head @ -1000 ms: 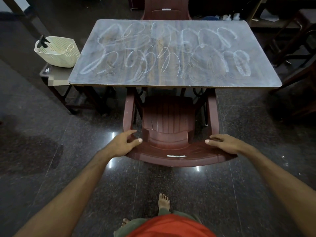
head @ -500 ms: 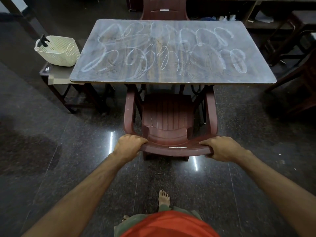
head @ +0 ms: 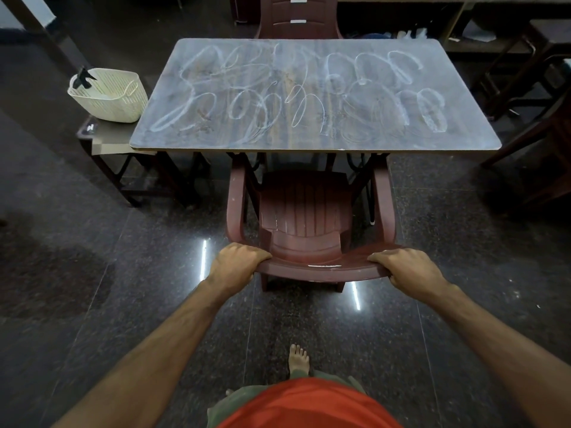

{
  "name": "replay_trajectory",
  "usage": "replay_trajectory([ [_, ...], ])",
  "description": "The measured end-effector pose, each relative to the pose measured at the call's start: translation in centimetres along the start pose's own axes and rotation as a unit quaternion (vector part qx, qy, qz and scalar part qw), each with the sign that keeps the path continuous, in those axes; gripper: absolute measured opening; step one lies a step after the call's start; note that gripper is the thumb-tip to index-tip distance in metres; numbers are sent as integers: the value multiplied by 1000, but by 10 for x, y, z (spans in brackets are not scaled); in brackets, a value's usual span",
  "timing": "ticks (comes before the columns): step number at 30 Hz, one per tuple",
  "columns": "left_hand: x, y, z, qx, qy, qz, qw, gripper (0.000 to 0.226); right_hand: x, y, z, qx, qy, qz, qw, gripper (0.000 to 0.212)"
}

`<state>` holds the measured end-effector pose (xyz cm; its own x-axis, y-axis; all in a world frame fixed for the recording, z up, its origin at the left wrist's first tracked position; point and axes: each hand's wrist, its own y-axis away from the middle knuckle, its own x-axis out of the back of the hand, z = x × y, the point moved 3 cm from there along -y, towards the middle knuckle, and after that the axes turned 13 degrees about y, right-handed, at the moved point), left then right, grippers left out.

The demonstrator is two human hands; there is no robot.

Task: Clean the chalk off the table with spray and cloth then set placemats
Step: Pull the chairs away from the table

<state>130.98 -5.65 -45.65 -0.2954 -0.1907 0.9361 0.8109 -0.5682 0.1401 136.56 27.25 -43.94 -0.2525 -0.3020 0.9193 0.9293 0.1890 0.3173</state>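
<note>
The rectangular table (head: 173, 140) ahead of me is covered in looping white chalk scribbles (head: 278, 97). A maroon plastic chair (head: 306, 208) stands at its near side, its seat partly under the tabletop. My left hand (head: 236, 265) grips the left end of the chair's top rail and my right hand (head: 408, 268) grips the right end. A cream basket (head: 114, 100) to the left of the table shows the black trigger of a spray bottle (head: 83, 78) sticking out. No cloth or placemats are visible.
The basket sits on a low dark side table (head: 102, 140) touching the main table's left edge. A second maroon chair (head: 298, 17) stands at the far side. Dark wooden furniture (head: 525, 88) crowds the right. The floor is polished dark stone; my bare foot (head: 298, 359) shows below.
My hands went from resting open on the chair's back to curling round its top rail. The chair back has come upright and moved a little away from me, toward the table.
</note>
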Motion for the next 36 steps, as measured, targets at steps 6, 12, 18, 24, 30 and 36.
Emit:
replay_trajectory([
  [6,0,-1,-5,-39,7,35,999,52,-5,-1,0,2,3,17,1000,53],
  [12,-2,2,-5,-51,19,51,997,51,-5,0,-3,5,-12,30,999,51],
  [18,-5,1,1,-11,10,31,999,43,-9,-1,1,-16,-18,29,999,36],
  [24,-7,1,-2,-26,-5,56,998,41,-13,-2,0,-10,25,37,999,39],
  [30,-4,0,-6,-58,12,74,996,37,-10,-6,-3,-9,22,46,999,40],
  [36,-7,0,-6,-70,10,80,994,32,-11,-2,-2,-21,35,40,998,40],
])
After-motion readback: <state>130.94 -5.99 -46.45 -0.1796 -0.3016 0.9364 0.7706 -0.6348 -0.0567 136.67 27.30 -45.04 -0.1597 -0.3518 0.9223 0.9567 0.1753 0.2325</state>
